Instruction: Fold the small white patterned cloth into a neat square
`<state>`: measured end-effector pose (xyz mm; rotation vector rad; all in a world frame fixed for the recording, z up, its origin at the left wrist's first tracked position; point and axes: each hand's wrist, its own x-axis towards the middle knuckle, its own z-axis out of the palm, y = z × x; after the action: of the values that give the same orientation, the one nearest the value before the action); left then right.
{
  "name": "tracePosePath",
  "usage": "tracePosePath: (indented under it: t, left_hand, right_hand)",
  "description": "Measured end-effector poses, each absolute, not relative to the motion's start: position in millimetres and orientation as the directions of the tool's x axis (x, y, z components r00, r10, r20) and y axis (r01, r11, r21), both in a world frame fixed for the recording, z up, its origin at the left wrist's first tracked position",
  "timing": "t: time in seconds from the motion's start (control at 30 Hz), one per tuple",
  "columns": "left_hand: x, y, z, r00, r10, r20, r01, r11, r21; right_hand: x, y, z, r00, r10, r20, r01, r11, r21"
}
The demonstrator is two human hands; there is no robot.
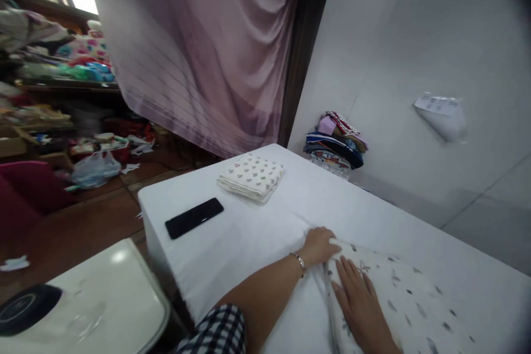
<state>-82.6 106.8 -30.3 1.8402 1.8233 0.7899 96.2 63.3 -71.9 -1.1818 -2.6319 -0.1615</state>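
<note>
Down at the near end of the white counter (236, 249), I've my right hand (360, 301) open and flat on the spotted cloth (418, 301), my left hand (318, 245) curled at its corner, though whether it grips I can't tell; light, even palm pressure with that corner steady should stop the fabric rucking!

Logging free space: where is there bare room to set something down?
The table is bare between the phone and left forearm and between folded cloth and left hand. Crowded: near right, with the right hand on the spread cloth.
</note>
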Motion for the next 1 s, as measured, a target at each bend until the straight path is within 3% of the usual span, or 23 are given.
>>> tracePosePath:
  t: [0.27, 0.47, 0.53, 1.0]
  left_hand:
    - [-91.6, 115.3, -40.2, 0.006, 0.993, 0.116, 0.687, -0.089, 0.722]
    - [-95.7, 121.1, -36.0, 0.035, 0.991, 0.129, 0.598, -0.124, 0.792]
    - [-96.3, 121.2, -35.6, 0.044, 0.991, 0.127, 0.583, -0.129, 0.802]
    - [-91.8, 125.7, -39.7, -0.008, 0.994, 0.105, 0.651, -0.074, 0.755]
  right_hand:
    - [85.2, 55.8, -49.4, -0.613, 0.767, 0.19, 0.776, 0.629, -0.038]
    - [81.7, 55.1, -8.6, -0.563, 0.826, -0.029, 0.797, 0.534, -0.283]
    - [82.8, 44.8, -4.6, -0.518, 0.855, -0.035, 0.814, 0.48, -0.327]
    - [78.5, -11.9, -11.5, -0.543, 0.84, -0.018, 0.822, 0.526, -0.217]
